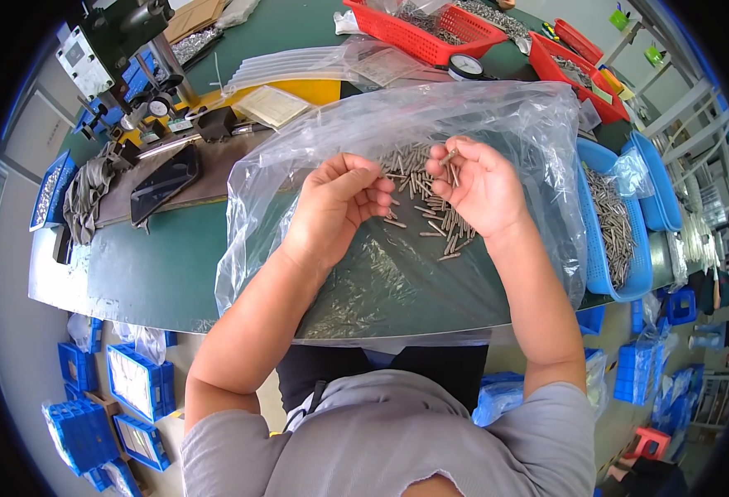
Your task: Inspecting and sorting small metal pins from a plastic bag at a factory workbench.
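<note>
Both my hands are raised over a clear plastic sheet (397, 282) spread on the green table. On the sheet lies a loose pile of small metal pins (430, 199), slim and pointed-looking. My right hand (487, 186) is closed on a few of these metal pins (452, 170), pinched between thumb and fingers above the pile. At the pile's left side, my left hand (335, 203) has its fingers curled with the thumb pressed on them. Whatever it may hold is hidden by the fingers.
A blue basket of metal pins (611, 224) stands at the right. Red baskets (426, 33) of metal parts and a dial gauge (465, 66) sit at the back. On the left are a gauge stand (116, 58), a phone (166, 184) and a grey rag (89, 199).
</note>
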Motion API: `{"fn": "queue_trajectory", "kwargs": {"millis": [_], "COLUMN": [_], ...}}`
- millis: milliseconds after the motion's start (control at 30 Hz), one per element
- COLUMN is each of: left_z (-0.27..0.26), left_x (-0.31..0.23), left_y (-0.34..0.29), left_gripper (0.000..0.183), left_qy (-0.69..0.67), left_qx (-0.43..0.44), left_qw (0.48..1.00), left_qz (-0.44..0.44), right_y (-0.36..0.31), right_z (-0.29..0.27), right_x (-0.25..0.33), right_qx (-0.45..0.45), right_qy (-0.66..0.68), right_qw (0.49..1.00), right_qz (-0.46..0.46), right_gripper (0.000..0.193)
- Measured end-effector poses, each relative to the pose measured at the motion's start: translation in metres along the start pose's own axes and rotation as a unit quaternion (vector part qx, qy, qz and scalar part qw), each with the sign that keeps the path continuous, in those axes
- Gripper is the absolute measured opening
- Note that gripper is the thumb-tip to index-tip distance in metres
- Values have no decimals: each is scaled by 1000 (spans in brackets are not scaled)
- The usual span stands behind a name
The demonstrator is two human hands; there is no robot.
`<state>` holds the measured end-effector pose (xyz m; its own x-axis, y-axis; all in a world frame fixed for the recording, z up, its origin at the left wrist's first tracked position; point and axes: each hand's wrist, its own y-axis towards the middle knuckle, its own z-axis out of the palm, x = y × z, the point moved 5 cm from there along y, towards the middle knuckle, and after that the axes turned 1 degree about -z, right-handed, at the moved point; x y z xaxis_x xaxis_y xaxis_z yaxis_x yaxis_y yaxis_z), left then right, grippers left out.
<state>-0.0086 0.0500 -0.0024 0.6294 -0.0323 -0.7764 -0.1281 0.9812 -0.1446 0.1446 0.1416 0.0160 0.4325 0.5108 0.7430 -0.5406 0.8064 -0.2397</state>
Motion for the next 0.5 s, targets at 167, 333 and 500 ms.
{"fn": "queue_trajectory", "kwargs": {"millis": [167,333,500], "left_z": [-3,-2,-2], "left_x": [-2,-3,-3], "left_y": [0,0,0], "left_gripper": [7,6,6], "left_qy": [-8,-16,-16], "left_qx": [-8,-6,-9], "left_qw": [1000,1000,1000], "left_qz": [14,12,12], "right_y": [6,-12,-15], "right_z": [-3,24,26], "right_x": [-11,-16,-24], "right_qx": [106,81,87], "right_qy": [-259,-713,-752], "right_qw": [960,647,587], "right_qz": [4,-259,-288], "right_gripper": [10,12,9]}}
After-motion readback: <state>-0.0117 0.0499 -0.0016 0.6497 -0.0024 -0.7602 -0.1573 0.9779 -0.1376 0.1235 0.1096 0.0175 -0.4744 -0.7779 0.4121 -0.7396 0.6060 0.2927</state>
